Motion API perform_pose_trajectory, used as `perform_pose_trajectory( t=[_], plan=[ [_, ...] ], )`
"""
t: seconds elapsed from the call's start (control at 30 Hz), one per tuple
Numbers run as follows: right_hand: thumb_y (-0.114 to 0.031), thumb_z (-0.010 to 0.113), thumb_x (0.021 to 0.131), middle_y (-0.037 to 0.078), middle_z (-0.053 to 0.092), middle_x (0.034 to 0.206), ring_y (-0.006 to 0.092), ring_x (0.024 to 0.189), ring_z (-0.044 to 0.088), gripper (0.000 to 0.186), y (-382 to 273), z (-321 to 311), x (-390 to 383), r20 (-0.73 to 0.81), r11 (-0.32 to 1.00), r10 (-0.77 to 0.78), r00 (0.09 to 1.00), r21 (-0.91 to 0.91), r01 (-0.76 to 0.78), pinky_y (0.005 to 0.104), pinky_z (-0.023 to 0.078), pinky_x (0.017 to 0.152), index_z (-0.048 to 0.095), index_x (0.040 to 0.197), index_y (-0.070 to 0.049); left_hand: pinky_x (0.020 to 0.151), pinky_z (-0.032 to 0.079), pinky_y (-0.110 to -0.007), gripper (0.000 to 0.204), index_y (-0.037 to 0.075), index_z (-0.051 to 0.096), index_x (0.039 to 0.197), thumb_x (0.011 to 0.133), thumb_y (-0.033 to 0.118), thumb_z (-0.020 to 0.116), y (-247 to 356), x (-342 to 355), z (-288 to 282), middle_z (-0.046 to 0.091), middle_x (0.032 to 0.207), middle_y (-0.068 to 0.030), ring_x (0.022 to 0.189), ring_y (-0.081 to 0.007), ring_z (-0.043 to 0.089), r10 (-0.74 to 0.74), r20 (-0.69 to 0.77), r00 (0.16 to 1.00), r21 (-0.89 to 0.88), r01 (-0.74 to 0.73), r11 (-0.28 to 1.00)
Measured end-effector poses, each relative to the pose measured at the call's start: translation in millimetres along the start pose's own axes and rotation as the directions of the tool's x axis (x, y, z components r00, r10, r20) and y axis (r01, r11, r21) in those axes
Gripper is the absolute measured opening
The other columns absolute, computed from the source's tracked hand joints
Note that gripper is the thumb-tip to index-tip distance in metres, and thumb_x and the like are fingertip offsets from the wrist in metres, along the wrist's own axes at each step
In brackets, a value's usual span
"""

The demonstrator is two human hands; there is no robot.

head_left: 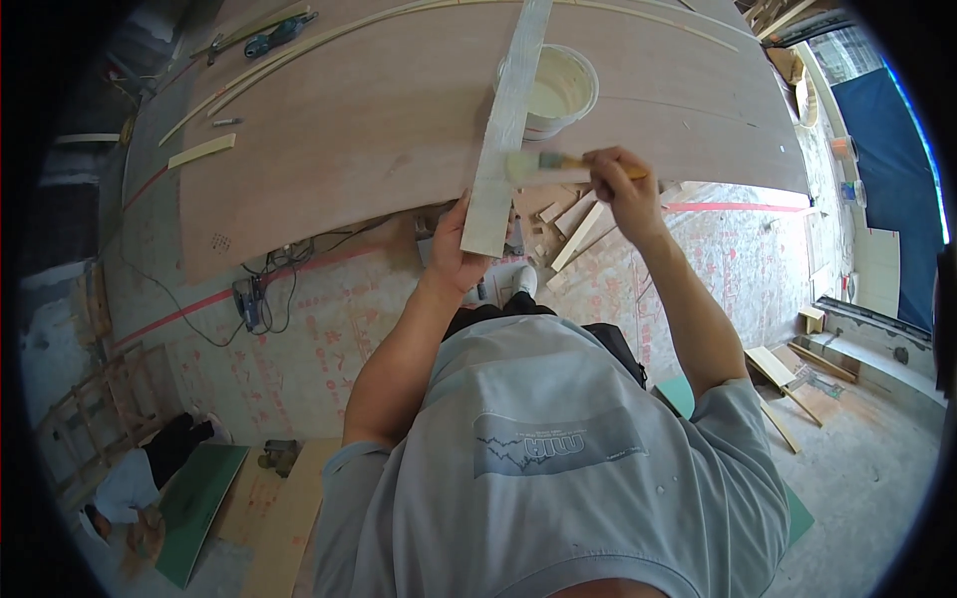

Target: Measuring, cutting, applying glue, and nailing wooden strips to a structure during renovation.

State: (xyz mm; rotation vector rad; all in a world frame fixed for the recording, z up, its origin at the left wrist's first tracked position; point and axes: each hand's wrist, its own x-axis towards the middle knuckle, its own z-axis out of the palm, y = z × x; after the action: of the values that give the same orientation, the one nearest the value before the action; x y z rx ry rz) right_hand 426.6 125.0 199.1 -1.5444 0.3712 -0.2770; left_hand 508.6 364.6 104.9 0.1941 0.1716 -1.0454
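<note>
A long, narrow wooden board [491, 189] stretches away from me over the big sheet's near edge, its upper face coated in something whitish and wet-looking. My left hand [457, 247] grips its near end from the left and below. In my right hand [622, 185] is a paintbrush [575, 162], held by its yellowish handle. The pale bristles, blurred, are at the board's right edge; whether they touch it I cannot tell. Beyond the brush stands a white bucket [591, 92] of cream-coloured liquid, partly hidden behind the board.
A large brown sheet [329, 149] forms the work surface, with wood strips [202, 150] and a blue-green power tool [274, 38] on it. Wood offcuts [578, 237] lie beneath its near edge. A corded blue tool [251, 303] hangs or rests left. Another person [140, 478] is low at far left.
</note>
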Motion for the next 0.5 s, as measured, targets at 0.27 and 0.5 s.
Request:
perform_pose_trajectory(
  t=[0.27, 0.5],
  plan=[
    [-0.007, 0.056, 0.095, 0.003, 0.063, 0.076, 0.0097, 0.067, 0.054, 0.016, -30.3, 21.3, -36.0, 0.243, 0.886, -0.126, 0.962, -0.409, 0.219, 0.0247, 0.045, 0.062, 0.068, 0.097, 0.003, 0.082, 0.056, -0.038, 0.045, -0.002, 0.051, 0.132, 0.103, 0.033, 0.044, -0.7, 1.1, -22.2, 0.062, 0.121, -0.0195, 0.096, -0.0261, 0.067, 0.034, -0.011, 0.999, -0.097, -0.035, 0.995],
    [-0.007, 0.058, 0.093, 0.005, 0.065, 0.08, 0.0107, 0.069, 0.056, 0.014, -53.7, 23.5, -61.0, 0.366, 0.967, 0.012, 0.93, -0.241, 0.083, 0.0256, 0.046, 0.063, 0.067, 0.095, 0.004, 0.087, 0.055, -0.039, 0.048, -0.003, 0.051, 0.133, 0.103, 0.034, 0.043, -1.2, -0.2, 10.0, 0.06, 0.126, -0.0207, 0.098, -0.0269, 0.067, 0.025, 0.044, 0.999, 0.012, -0.025, 1.0]
  ],
)
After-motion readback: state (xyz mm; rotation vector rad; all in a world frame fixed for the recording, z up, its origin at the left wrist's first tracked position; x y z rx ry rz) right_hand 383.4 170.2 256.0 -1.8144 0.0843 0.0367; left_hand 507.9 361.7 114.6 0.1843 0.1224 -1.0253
